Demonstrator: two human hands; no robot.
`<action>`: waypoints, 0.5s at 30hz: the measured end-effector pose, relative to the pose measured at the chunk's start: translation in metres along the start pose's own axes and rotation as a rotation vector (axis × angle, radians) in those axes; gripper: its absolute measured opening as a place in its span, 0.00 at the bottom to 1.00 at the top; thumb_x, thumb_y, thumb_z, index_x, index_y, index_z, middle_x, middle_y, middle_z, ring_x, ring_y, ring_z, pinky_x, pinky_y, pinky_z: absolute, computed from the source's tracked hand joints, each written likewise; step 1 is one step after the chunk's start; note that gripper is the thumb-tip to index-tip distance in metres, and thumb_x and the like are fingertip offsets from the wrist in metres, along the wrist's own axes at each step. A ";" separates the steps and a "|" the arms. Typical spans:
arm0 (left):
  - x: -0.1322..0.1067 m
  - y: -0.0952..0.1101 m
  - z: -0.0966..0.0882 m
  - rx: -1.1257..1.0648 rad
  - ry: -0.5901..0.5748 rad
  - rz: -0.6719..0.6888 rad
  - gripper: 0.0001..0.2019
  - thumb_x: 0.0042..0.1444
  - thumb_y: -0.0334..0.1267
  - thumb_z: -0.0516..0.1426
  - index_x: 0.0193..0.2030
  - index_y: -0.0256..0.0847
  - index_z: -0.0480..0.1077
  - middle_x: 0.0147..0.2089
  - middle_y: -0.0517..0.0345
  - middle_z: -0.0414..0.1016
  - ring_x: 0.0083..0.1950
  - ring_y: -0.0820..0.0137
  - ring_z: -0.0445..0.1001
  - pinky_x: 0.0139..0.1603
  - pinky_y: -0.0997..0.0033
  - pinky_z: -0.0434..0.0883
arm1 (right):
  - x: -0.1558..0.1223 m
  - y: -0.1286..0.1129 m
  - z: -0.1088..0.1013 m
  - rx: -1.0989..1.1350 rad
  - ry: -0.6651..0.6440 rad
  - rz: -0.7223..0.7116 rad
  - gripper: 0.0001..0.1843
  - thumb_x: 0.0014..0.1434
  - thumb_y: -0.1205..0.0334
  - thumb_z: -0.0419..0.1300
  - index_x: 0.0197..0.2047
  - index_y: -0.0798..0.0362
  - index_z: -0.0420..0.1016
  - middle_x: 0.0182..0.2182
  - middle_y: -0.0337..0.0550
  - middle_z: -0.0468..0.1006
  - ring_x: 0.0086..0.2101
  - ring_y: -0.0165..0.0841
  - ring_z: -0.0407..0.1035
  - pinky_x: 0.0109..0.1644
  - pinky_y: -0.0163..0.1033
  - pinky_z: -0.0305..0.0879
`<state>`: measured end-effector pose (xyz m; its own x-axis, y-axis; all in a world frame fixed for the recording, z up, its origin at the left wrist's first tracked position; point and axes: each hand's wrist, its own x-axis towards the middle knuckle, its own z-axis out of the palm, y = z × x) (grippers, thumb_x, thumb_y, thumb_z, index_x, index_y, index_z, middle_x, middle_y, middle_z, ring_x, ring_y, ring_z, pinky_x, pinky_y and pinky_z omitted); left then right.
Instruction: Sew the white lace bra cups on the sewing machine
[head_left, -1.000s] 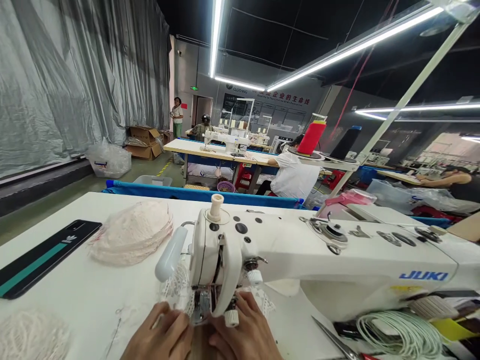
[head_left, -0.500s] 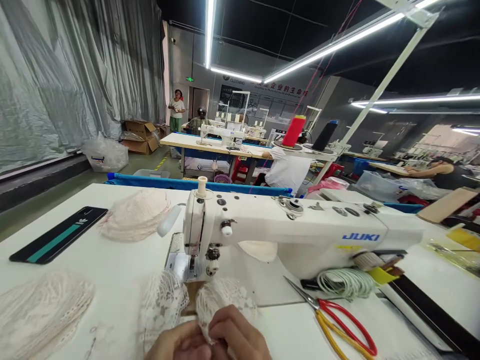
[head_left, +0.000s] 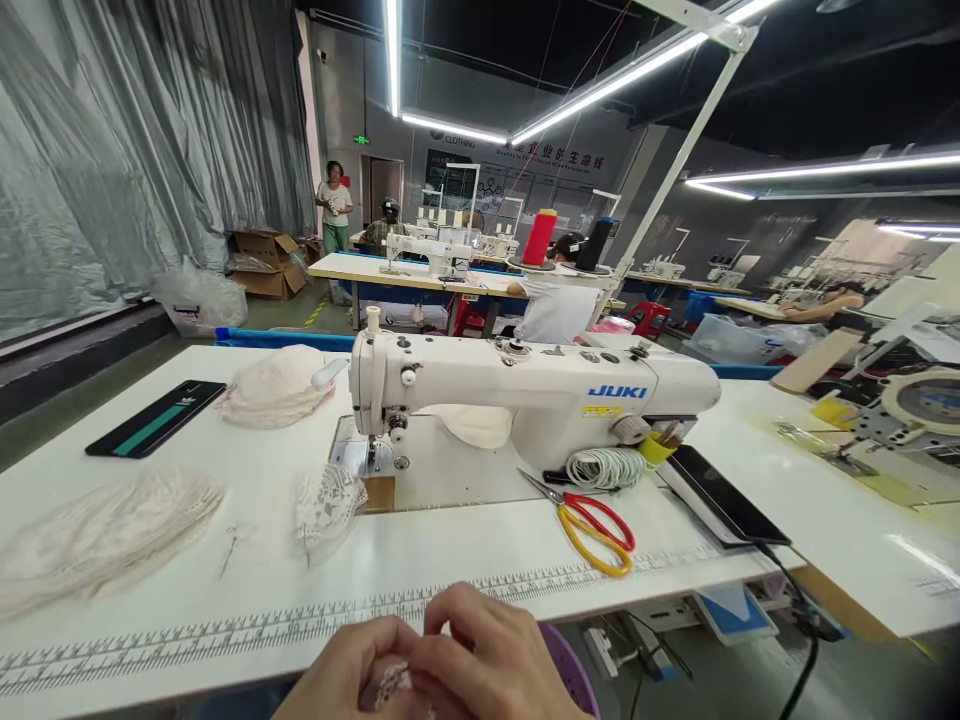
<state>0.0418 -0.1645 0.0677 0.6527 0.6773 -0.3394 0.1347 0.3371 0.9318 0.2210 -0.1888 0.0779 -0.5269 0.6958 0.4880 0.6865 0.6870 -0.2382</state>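
Note:
My left hand (head_left: pixel 352 670) and my right hand (head_left: pixel 491 660) are pressed together at the bottom edge, below the front edge of the white table (head_left: pixel 465 560). Both are closed on a small piece of white lace (head_left: pixel 386 685) that shows between the fingers. A white JUKI sewing machine (head_left: pixel 525 395) stands on the table ahead, with another lace piece (head_left: pixel 326 505) lying just left of its needle plate. Neither hand touches the machine.
Stacks of lace pieces lie at the left (head_left: pixel 105 535) and at the far left (head_left: pixel 274 385). A dark phone (head_left: pixel 154 420) lies far left. Red-and-yellow scissors (head_left: pixel 592 520) and a cord coil (head_left: pixel 600 465) sit by the machine. Other people work at tables behind.
My hands have pulled back from the needle area to below the table's front edge, carrying one lace piece. The view has drawn back and the other lace piece stays by the needle plate.

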 end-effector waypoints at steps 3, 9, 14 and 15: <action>-0.007 -0.002 0.004 0.090 0.016 -0.033 0.07 0.44 0.34 0.57 0.32 0.36 0.67 0.27 0.64 0.63 0.32 0.71 0.62 0.32 0.76 0.57 | -0.005 -0.011 -0.001 -0.013 0.046 -0.037 0.02 0.62 0.66 0.55 0.37 0.51 0.68 0.27 0.39 0.70 0.25 0.29 0.65 0.24 0.33 0.53; -0.018 -0.009 0.007 0.168 -0.012 0.000 0.13 0.45 0.44 0.58 0.32 0.35 0.67 0.28 0.61 0.62 0.31 0.71 0.59 0.32 0.74 0.57 | -0.010 -0.024 0.000 -0.008 -0.014 0.000 0.06 0.61 0.70 0.51 0.34 0.53 0.66 0.28 0.39 0.71 0.27 0.30 0.66 0.26 0.33 0.54; -0.022 -0.013 0.007 0.197 -0.022 -0.044 0.18 0.46 0.52 0.58 0.30 0.37 0.65 0.25 0.64 0.56 0.28 0.74 0.52 0.27 0.75 0.50 | -0.019 -0.023 0.002 0.182 -0.074 0.164 0.06 0.57 0.71 0.51 0.32 0.50 0.61 0.27 0.36 0.70 0.26 0.28 0.65 0.28 0.32 0.57; -0.022 -0.014 0.006 0.162 -0.037 -0.057 0.19 0.46 0.54 0.58 0.31 0.37 0.65 0.25 0.65 0.56 0.27 0.74 0.52 0.27 0.75 0.49 | -0.021 -0.021 0.001 0.273 -0.093 0.244 0.06 0.57 0.71 0.51 0.32 0.50 0.61 0.27 0.35 0.69 0.26 0.27 0.64 0.29 0.31 0.58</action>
<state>0.0303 -0.1885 0.0629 0.6674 0.6342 -0.3904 0.2887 0.2629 0.9206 0.2173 -0.2173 0.0717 -0.4164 0.8533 0.3139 0.6449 0.5206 -0.5595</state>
